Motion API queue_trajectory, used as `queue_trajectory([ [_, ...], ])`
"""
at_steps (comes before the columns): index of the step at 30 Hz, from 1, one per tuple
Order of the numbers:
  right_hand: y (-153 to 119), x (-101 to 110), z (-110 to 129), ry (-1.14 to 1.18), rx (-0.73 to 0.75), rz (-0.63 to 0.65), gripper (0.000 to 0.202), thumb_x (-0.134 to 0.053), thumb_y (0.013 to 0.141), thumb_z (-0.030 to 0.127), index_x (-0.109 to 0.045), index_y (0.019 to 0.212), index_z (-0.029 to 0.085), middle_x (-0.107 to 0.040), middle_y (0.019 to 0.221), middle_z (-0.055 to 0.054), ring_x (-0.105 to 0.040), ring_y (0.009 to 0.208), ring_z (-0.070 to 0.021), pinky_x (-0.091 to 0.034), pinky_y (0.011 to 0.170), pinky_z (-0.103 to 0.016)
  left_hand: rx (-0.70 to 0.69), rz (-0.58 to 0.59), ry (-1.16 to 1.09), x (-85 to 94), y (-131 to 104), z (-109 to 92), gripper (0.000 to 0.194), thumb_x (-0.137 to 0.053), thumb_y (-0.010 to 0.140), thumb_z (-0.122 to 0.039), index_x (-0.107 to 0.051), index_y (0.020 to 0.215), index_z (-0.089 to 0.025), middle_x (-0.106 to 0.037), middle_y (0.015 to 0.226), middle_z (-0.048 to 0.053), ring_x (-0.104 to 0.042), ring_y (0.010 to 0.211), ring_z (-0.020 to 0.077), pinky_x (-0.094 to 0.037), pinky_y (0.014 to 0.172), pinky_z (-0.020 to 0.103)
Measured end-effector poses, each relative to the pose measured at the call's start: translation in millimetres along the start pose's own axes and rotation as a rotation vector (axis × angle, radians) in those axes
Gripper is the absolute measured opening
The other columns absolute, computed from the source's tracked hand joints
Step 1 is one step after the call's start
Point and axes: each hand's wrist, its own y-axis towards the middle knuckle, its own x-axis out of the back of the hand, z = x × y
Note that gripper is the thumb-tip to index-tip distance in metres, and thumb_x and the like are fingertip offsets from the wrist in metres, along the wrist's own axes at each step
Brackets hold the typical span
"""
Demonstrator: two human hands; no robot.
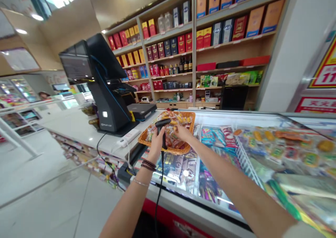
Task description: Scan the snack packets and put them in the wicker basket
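Observation:
My left hand [156, 140] is wrapped round the handle of a black handheld barcode scanner [163, 122], whose cable hangs down over the freezer edge. Under the scanner, an orange wicker basket [193, 121] rests on the glass top, filled with clear-wrapped snack packets [181, 118]. My right hand [183, 132] reaches into the basket from the right, its fingers closed at a wrapped snack packet among the others. The fingertips are partly hidden by the packets.
A point-of-sale terminal [105, 91] stands on the white counter [65, 122] at left, near a power strip [128, 137] and a flat black device [141, 110]. The glass-topped freezer [181, 164] holds bagged frozen goods. Shelves of boxed bottles [181, 44] line the back wall.

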Motion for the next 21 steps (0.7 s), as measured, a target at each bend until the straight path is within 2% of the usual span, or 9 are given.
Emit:
queue_trajectory([
  [3,-4.0,-13.6,3.8,-0.101,-0.031,0.095,0.035,-0.081,0.108,0.027,-0.082,0.143,0.020,-0.087,0.146,-0.020,-0.084,0.138,-0.0374,-0.063,0.108,-0.039,0.061,0.006,-0.003,6.5,-3.7,10.1,0.074,-0.093,0.080,-0.091,-0.058,0.076,-0.026,-0.057,0.058,-0.002,-0.052,0.048,0.0143,-0.043,0.048,0.028],
  [5,-4.3,-14.8,-1.7,-0.090,0.001,0.059,0.027,-0.081,0.106,0.026,-0.084,0.133,0.022,-0.084,0.151,-0.019,-0.084,0.137,-0.0371,-0.062,0.109,-0.038,0.060,-0.024,-0.002,6.0,-5.2,13.5,0.075,-0.092,0.080,-0.093,-0.057,0.076,-0.027,-0.056,0.057,-0.002,-0.053,0.048,0.0152,-0.042,0.048,0.028],
  [7,-2.0,-13.5,-8.9,0.011,0.030,-0.035,0.023,-0.078,0.106,0.026,-0.084,0.127,0.023,-0.083,0.150,-0.016,-0.083,0.134,-0.0365,-0.063,0.111,-0.040,0.046,-0.045,0.018,3.9,-6.2,13.9,0.074,-0.093,0.081,-0.092,-0.057,0.075,-0.028,-0.055,0.056,-0.001,-0.052,0.047,0.0155,-0.040,0.047,0.028],
  [10,1.9,-12.0,-20.1,0.345,-0.015,-0.197,0.032,-0.075,0.101,0.028,-0.080,0.133,0.026,-0.086,0.133,-0.011,-0.084,0.124,-0.0347,-0.066,0.110,-0.046,0.042,-0.044,0.036,-0.1,-9.5,10.1,0.070,-0.097,0.080,-0.086,-0.058,0.077,-0.027,-0.058,0.056,-0.001,-0.051,0.046,0.0145,-0.039,0.046,0.028],
  [13,-2.4,-8.2,-37.0,0.823,-0.119,-0.290,0.047,-0.076,0.095,0.042,-0.073,0.141,0.031,-0.085,0.113,-0.005,-0.085,0.098,-0.0306,-0.071,0.091,-0.047,0.056,-0.033,-0.006,-7.2,-16.6,4.7,0.069,-0.098,0.078,-0.083,-0.058,0.079,-0.027,-0.059,0.058,-0.003,-0.051,0.045,0.0130,-0.039,0.045,0.026],
  [16,-21.6,4.1,-65.4,1.128,-0.188,-0.343,0.052,-0.082,0.084,0.063,-0.072,0.124,0.032,-0.079,0.094,-0.001,-0.079,0.077,-0.0277,-0.071,0.074,-0.045,0.053,0.019,-0.059,-23.1,-26.0,0.7,0.070,-0.098,0.077,-0.083,-0.058,0.080,-0.026,-0.060,0.059,-0.004,-0.051,0.046,0.0115,-0.040,0.046,0.024],
  [19,-51.5,22.0,-102.0,1.151,-0.182,-0.414,0.054,-0.090,0.069,0.069,-0.071,0.100,0.030,-0.074,0.082,-0.001,-0.076,0.081,-0.0278,-0.072,0.072,-0.043,0.060,0.111,-0.099,-49.5,-35.9,-2.2,0.070,-0.099,0.075,-0.082,-0.060,0.083,-0.025,-0.062,0.062,-0.004,-0.052,0.047,0.0110,-0.040,0.046,0.024],
  [21,-72.2,31.3,-126.1,1.109,-0.221,-0.466,0.051,-0.091,0.063,0.069,-0.071,0.087,0.029,-0.070,0.077,-0.001,-0.073,0.083,-0.0274,-0.072,0.071,-0.043,0.088,0.204,-0.110,-71.0,-42.5,-2.7,0.071,-0.099,0.075,-0.083,-0.062,0.083,-0.024,-0.062,0.063,-0.004,-0.053,0.048,0.0114,-0.039,0.046,0.024],
])
